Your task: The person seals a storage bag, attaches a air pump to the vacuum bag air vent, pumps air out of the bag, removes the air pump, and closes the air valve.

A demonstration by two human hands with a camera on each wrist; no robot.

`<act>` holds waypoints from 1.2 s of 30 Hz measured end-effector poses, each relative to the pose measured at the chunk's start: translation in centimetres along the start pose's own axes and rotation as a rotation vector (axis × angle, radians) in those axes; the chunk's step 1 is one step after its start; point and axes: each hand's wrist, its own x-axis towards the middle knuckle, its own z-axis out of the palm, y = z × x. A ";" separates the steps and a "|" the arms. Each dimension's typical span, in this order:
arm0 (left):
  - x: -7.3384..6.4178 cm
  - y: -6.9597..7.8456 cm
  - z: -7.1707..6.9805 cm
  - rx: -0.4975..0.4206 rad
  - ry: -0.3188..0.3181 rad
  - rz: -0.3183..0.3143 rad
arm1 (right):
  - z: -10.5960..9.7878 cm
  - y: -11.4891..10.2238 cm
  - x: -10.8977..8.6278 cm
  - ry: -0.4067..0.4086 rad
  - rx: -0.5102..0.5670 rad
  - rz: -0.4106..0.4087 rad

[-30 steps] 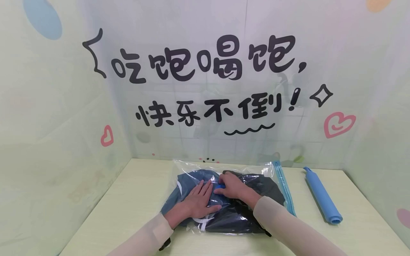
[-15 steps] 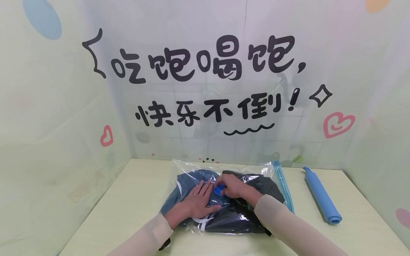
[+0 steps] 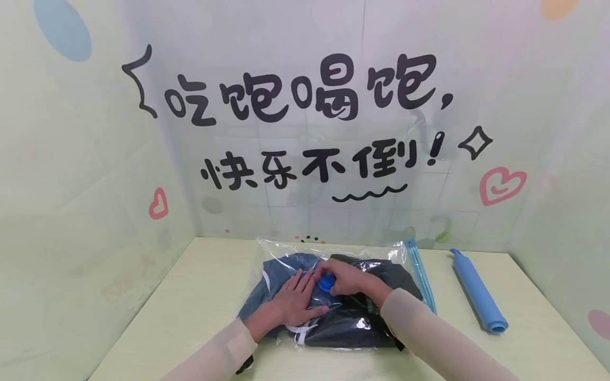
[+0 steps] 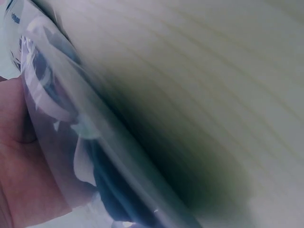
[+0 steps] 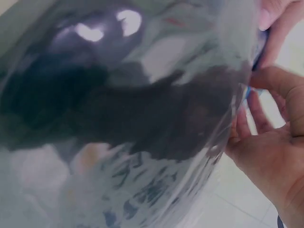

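At far left, the printed backdrop [image 3: 305, 217] carries a small pink heart outline [image 3: 159, 203]. Below it is the left part of the pale wood-grain table [image 3: 176, 312]. Next, a light beige sleeve [image 3: 216, 349] reaches in from the near edge, with part of a small black object [image 3: 245, 364] visible below its cuff.

A transparent storage bag [image 3: 399, 254] lies flat at the middle of the table, near the backdrop. Its left portion contains a blue garment [image 3: 290, 261] with white trim. The left hand [image 3: 294, 302] rests palm down on this portion, fingers extended and thumb spread toward the right; it grips nothing.

Just right of the left fingertips, a round blue valve cap [image 3: 326, 282] sits on the upper face of the bag. The right hand [image 3: 348, 277] grips the cap: index finger and thumb curl round its rim.

Black and dark grey fabric [image 3: 352, 330] fills the near side and right portion of the bag. A teal zip strip [image 3: 421, 275] borders the right edge. Farther right, apart from the bag, a blue hand pump [image 3: 478, 293] lies on the table, its open round end toward the near side.
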 end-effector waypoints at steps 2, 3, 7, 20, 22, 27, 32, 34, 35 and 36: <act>0.0 -0.1 0.2 0.002 -0.004 0.000 | 0.1 -0.3 0.1 0.012 0.022 0.078; 0.0 -0.1 0.2 0.001 -0.001 0.002 | 0.2 -0.5 0.2 0.026 0.011 0.130; -0.1 0.1 0.1 -0.006 -0.009 0.004 | 0.7 -1.3 0.6 0.086 -0.115 0.344; 0.1 0.2 0.0 0.008 0.003 -0.003 | 0.4 -1.5 0.4 0.057 -0.251 0.246; 0.0 0.3 -0.1 0.011 -0.005 -0.006 | 0.3 -1.5 0.3 0.037 -0.244 0.232; 0.0 0.4 -0.2 0.006 -0.016 -0.008 | 0.3 -1.4 0.3 0.007 -0.247 0.207; 0.0 0.2 -0.1 0.013 -0.020 -0.010 | 0.5 -1.0 -0.1 0.030 -0.213 0.162; 0.1 0.1 0.1 0.021 -0.015 -0.009 | 0.5 -0.9 -0.3 0.043 -0.211 0.145; 0.2 0.0 0.2 0.022 -0.010 -0.008 | 0.6 -0.9 -0.3 0.047 -0.213 0.143; 0.3 0.0 0.3 0.026 -0.010 -0.008 | 0.6 -0.9 -0.4 0.047 -0.215 0.144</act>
